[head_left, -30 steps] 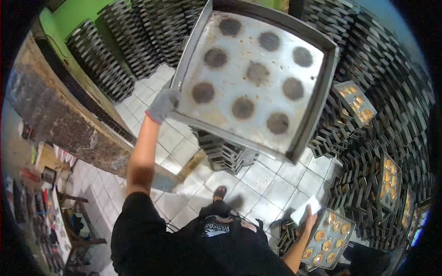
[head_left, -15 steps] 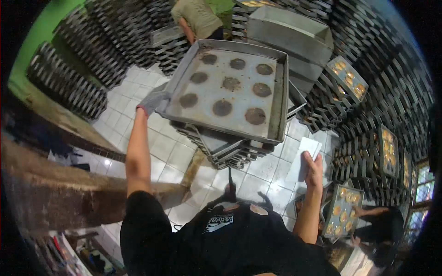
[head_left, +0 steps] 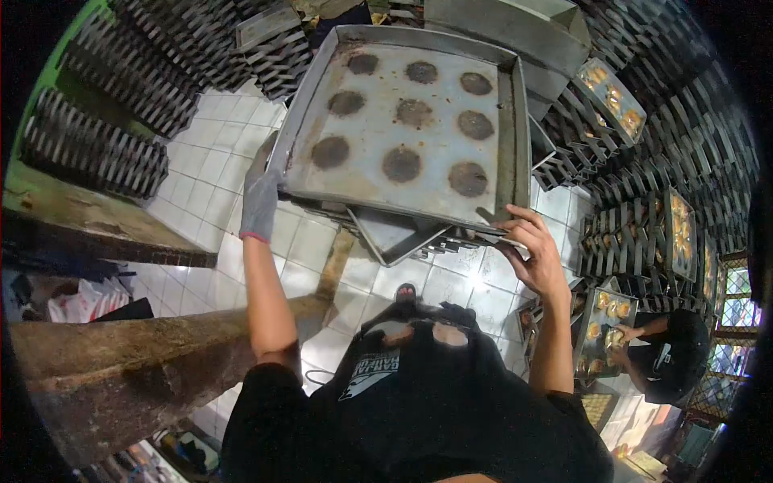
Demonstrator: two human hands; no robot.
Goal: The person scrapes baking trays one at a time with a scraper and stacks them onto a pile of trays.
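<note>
A square metal baking tray point(head_left: 362, 173) with raised sides and rows of dark round marks lies in front of me. It tops a stack of metal trays point(head_left: 390, 229), set at uneven angles. My left hand point(head_left: 262, 189), in a grey glove, grips the tray's left side near its front corner; its fingertips are hidden beneath the side. At the near right corner is my bare right hand point(head_left: 535, 245), thumb below and fingers above. Between them a thin flat piece point(head_left: 507, 240) shows almost edge-on, its far part hard to make out against the tray's rim.
Tall stacks of trays point(head_left: 97, 149) line the left and right walls. Trays of baked pieces point(head_left: 612, 101) stand at right, where a co-worker point(head_left: 668, 354) handles another tray. A deep metal bin point(head_left: 523, 40) is behind. A worn ledge point(head_left: 145, 370) runs along the left.
My right hand has moved up from beside the stack to the tray's near right corner, turning the flat white piece edge-on. My left hand keeps hold of the tray's side. The view has shifted.
</note>
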